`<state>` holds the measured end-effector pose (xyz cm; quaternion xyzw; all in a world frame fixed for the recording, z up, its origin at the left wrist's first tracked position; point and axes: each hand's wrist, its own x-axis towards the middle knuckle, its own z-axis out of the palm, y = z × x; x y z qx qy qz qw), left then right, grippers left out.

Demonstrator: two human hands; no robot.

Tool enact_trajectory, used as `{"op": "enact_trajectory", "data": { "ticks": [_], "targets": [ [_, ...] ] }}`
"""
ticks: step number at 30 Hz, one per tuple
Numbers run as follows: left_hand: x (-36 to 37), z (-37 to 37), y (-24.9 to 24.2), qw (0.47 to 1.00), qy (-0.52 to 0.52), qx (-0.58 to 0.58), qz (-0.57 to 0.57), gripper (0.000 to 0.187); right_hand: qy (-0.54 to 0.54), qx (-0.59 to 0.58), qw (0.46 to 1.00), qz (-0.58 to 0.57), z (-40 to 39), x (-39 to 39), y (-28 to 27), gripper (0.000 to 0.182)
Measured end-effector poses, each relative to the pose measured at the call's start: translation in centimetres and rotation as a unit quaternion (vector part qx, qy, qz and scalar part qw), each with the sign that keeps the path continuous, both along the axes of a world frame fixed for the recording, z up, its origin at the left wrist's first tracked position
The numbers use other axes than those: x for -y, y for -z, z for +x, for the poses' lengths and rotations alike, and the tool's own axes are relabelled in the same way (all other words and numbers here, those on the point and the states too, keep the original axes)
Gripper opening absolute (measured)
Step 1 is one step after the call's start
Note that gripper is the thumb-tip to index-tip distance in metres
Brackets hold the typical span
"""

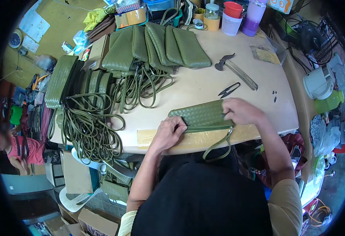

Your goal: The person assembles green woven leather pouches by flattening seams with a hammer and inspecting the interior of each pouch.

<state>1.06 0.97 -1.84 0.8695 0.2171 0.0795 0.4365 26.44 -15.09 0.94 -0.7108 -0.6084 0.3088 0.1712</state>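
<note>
A green woven-pattern pouch (200, 113) lies flat at the table's near side, its zipper edge (209, 128) toward me. My left hand (168, 131) pinches the pouch's near left corner between thumb and fingers. At the opposite end, my right hand (241, 111) is closed on the right edge; its fingertips are partly hidden. From the near right corner a green wrist strap (217, 148) hangs over the table edge. Brown tape (148, 138) covers the table surface under the pouch. Just beyond the pouch are thread snips (229, 90) and a hammer (239, 72).
Stacked green pouches (154, 45) lie at the back, more pouches (60, 82) at the left with tangled straps (89, 129). A purple bottle (254, 17) and a white basket (232, 24) stand at the far edge. A fan (312, 37) is at right; a person in pink (24, 151) sits left.
</note>
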Motion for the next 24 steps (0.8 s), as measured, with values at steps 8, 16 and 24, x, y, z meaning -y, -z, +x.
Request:
{"op": "enact_trajectory", "data": {
  "ticks": [8,16,24],
  "targets": [
    [0.0,0.3,-0.1,1.0,-0.017,-0.027,-0.003,0.014,-0.073,-0.139,0.98,0.122,-5.7,-3.2,1.1,0.021],
    [-0.1,0.3,0.0,0.999,-0.015,-0.032,0.012,0.016,-0.058,-0.057,0.992,0.092,-4.3,-1.1,-1.3,0.022],
    [-0.4,0.2,0.0,0.999,-0.011,-0.03,0.007,0.015,0.059,0.044,0.988,0.135,2.2,4.3,0.2,0.018]
  ]
}}
